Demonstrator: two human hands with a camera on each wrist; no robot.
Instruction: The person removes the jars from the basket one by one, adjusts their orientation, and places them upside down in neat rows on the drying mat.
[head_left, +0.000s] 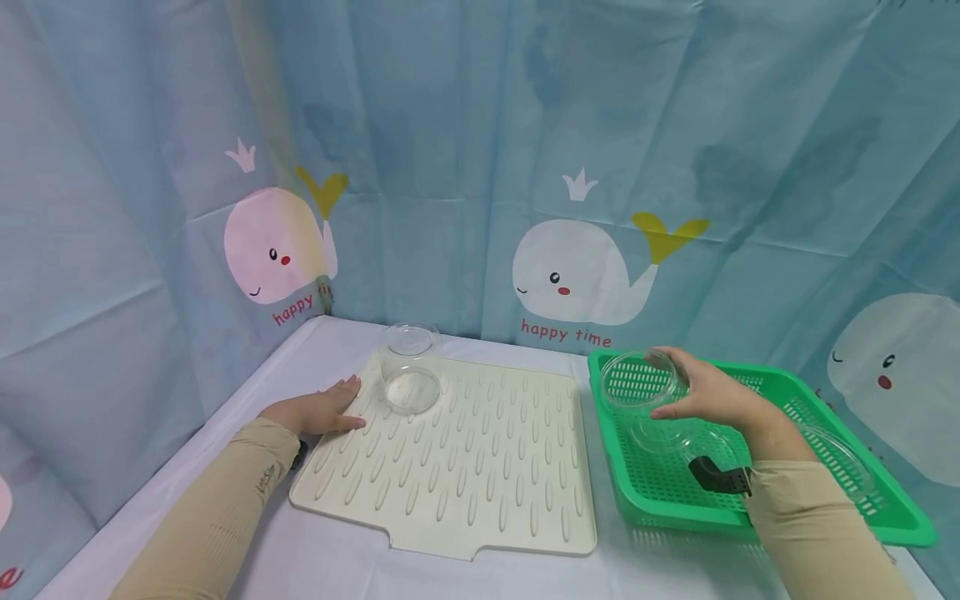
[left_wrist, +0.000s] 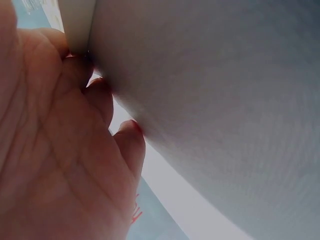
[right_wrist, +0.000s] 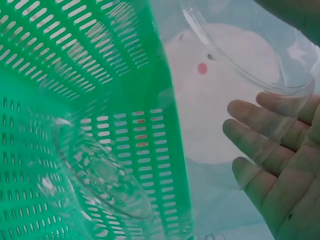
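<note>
My right hand (head_left: 708,392) grips a clear round plastic container (head_left: 636,382) above the left side of the green basket (head_left: 617,475). Fingers go behind its wall and the thumb is on the near side; in the right wrist view the fingers show through the clear wall. More clear round containers (right_wrist: 102,172) lie inside the basket. At the left, my left hand (head_left: 324,410) rests at the edge of the cream ribbed mat (head_left: 480,475), fingers extended. A clear round container (head_left: 411,390) stands near the mat's far left corner.
A white cloth (head_left: 330,550) covers the table beneath mat and basket. Behind them hangs a blue curtain (head_left: 442,167) printed with whales, close to the table's back edge. The basket stands just right of the mat.
</note>
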